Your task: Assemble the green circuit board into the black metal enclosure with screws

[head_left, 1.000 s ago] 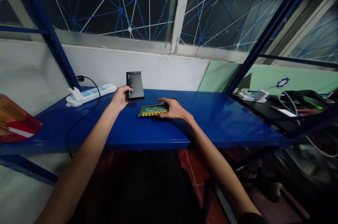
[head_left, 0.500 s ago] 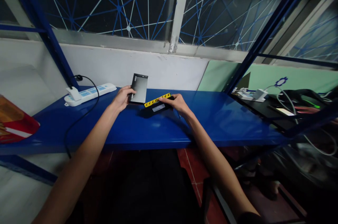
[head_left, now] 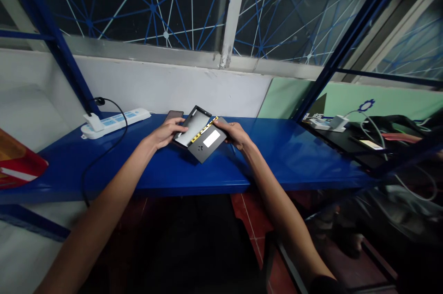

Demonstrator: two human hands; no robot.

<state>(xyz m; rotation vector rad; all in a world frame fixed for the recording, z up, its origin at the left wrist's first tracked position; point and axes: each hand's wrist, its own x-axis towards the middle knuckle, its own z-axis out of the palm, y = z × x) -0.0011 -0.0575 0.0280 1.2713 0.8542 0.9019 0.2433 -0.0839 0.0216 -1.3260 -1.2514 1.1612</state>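
Above the blue shelf (head_left: 284,155), my left hand (head_left: 165,132) grips a dark flat cover panel (head_left: 191,124), its pale inner side facing me. My right hand (head_left: 232,133) holds a dark grey device (head_left: 209,142) with a white label and a row of yellow ports along one edge. The two parts meet edge to edge between my hands, tilted up off the shelf. A dark phone-like slab (head_left: 173,115) lies on the shelf just behind my left hand.
A white power strip (head_left: 114,122) with a black cable lies at the shelf's back left. A red and orange bag (head_left: 17,165) sits at the far left. To the right, another shelf holds white adapters (head_left: 335,123), cables and dark gear (head_left: 398,130). Blue frame posts stand on both sides.
My right hand lifted the yellow-port device off the shelf and turned it label side up. My left hand tilted the panel down and brought it against the device.
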